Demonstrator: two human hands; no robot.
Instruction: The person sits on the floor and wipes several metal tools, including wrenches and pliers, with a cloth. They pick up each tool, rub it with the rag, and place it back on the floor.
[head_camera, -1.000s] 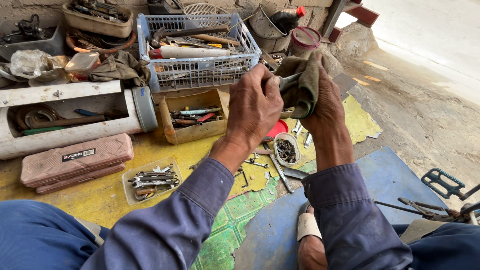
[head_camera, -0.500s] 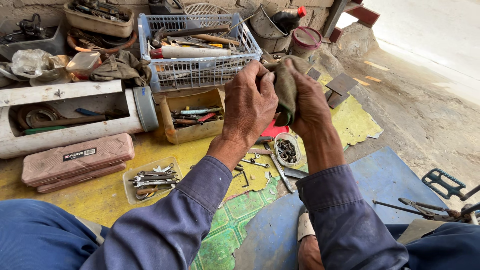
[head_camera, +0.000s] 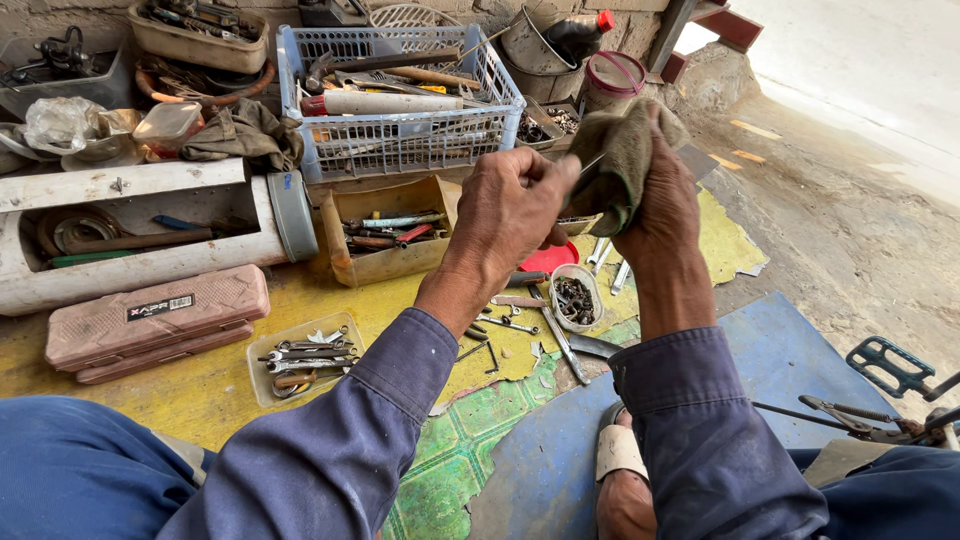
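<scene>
Yellow sheeting (head_camera: 180, 400), worn through to green patterned flooring (head_camera: 450, 470) and a blue mat (head_camera: 780, 360), covers the floor where the person sits, with blue trouser legs and a sandalled foot (head_camera: 620, 470) at the bottom of the view. Against the back wall stand a long white trough-like casing (head_camera: 120, 190) holding odd parts, a blue plastic crate (head_camera: 400, 90) full of hammers and long-handled tools, and a small open wooden box (head_camera: 385, 235) of screwdrivers. Nearer lie a pink plastic tool case (head_camera: 150, 320), shut, and a clear shallow tray (head_camera: 300, 355) of spanners. A little clear tub (head_camera: 575, 295) of nuts or bits sits just beside a red lid (head_camera: 550, 258), with loose keys and small spanners scattered around them.

Both hands are raised above all this. The right hand (head_camera: 665, 200) is wrapped around a grimy olive-grey rag (head_camera: 620, 160), bunched and gripped tight. The left hand (head_camera: 510, 205) is closed with fingertips pinched on a thin metal piece (head_camera: 590, 165), whose bright end just shows at the edge of the rag; what the piece is cannot be told, as most of it is hidden.

As a judgement, the wiping is under way rather than finished: the piece is buried in the cloth, not set down, and the many oily tools on the floor look untouched by any cleaning.
</scene>
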